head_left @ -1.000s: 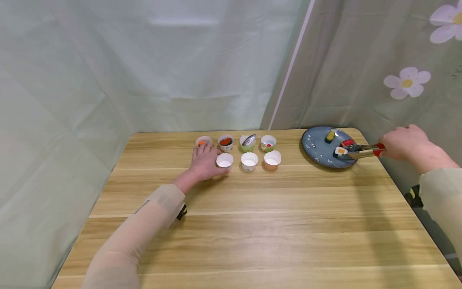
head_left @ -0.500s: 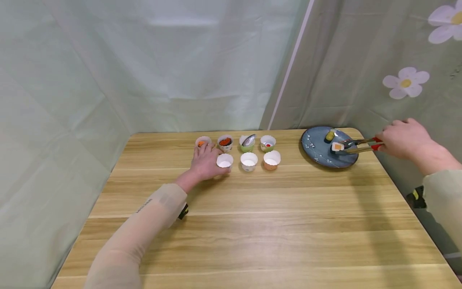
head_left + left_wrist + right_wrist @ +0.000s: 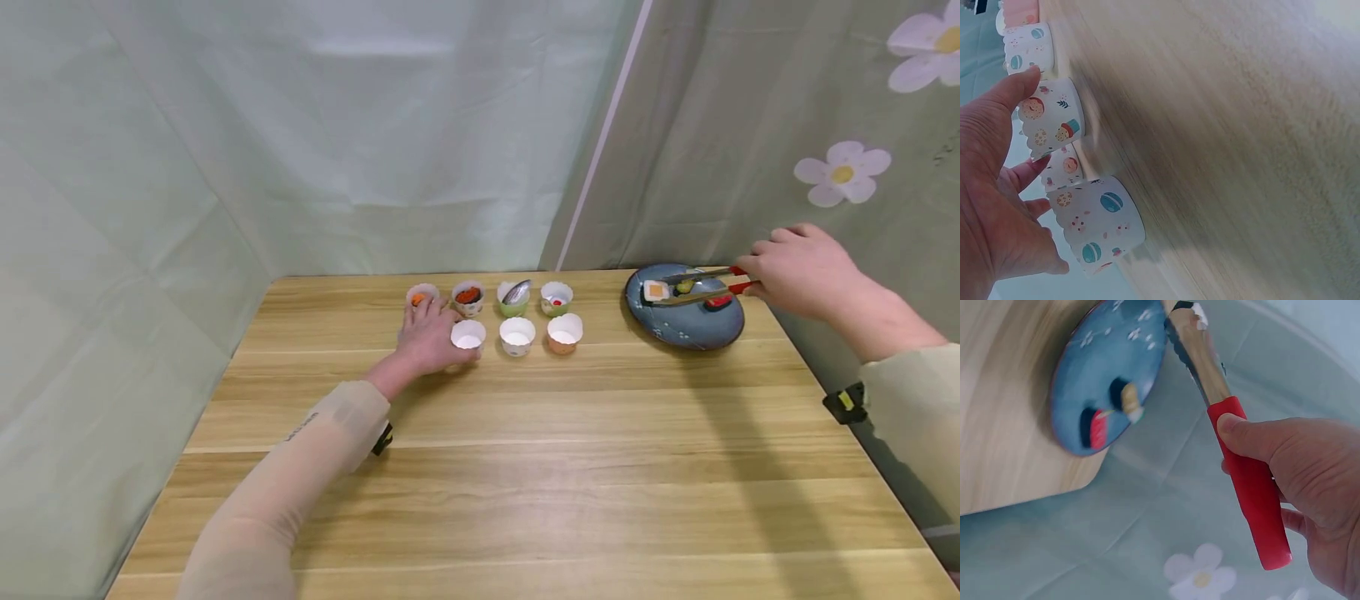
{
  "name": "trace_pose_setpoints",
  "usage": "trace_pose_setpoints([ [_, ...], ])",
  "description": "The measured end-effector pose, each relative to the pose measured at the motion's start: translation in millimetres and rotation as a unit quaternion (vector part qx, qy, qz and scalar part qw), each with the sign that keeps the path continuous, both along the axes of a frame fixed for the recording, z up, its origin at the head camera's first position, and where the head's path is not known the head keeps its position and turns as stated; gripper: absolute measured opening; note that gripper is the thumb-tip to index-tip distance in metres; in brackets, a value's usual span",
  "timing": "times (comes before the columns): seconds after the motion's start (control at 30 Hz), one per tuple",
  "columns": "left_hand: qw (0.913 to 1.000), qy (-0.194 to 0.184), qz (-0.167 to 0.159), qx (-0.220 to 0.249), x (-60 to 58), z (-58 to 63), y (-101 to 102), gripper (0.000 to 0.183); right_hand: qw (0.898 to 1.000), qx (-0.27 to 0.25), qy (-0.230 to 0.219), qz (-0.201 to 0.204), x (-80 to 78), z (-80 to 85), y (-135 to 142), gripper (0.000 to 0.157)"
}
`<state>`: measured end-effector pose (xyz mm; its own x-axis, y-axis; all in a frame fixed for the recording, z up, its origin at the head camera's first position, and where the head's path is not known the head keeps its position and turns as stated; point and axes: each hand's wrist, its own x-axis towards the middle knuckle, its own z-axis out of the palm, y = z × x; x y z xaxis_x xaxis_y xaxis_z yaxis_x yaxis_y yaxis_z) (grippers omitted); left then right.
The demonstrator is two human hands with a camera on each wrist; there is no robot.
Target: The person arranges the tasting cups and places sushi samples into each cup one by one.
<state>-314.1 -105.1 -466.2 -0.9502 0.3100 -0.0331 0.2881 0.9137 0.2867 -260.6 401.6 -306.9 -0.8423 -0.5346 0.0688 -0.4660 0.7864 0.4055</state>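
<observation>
My right hand grips the red handle of metal tongs. At the tongs' tips is a piece of sushi with white rice, an orange centre and a dark wrap, over the left part of the blue plate. A red-topped sushi piece and a yellowish-topped one sit on that plate. Farther left, my left hand holds a white paper cup with printed pictures, thumb on one side and fingers on the other. Its fingertips partly cover a cup with orange contents.
Along the back stand a cup with red-topped food, a green cup with a silvery fish-like piece and another green cup. A white cup and an orange cup stand in front. Curtains hang behind the wooden table.
My right hand has moved left with the tongs, carrying the orange-centred sushi from the plate's right side to its left. The left hand has hardly moved.
</observation>
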Motion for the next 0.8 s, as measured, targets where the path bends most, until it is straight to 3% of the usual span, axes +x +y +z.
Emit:
trace_pose_setpoints([
  [0.37, 1.0, -0.003, -0.001, 0.005, -1.6, -0.2, -1, 0.073, 0.995, -0.022, 0.021, 0.093, -12.5, 7.5, -67, 0.034],
  [0.57, 1.0, 0.001, -0.004, 0.003, -3.8, -1.1, 2, 0.072, 0.994, -0.022, 0.01, 0.109, -20.8, 7.0, -107, 0.039],
  [0.8, 1.0, 0.002, -0.002, 0.0, -4.8, -1.6, 5, 0.072, 0.99, -0.031, 0.01, 0.137, -34.6, -4.4, -144, 0.034],
])
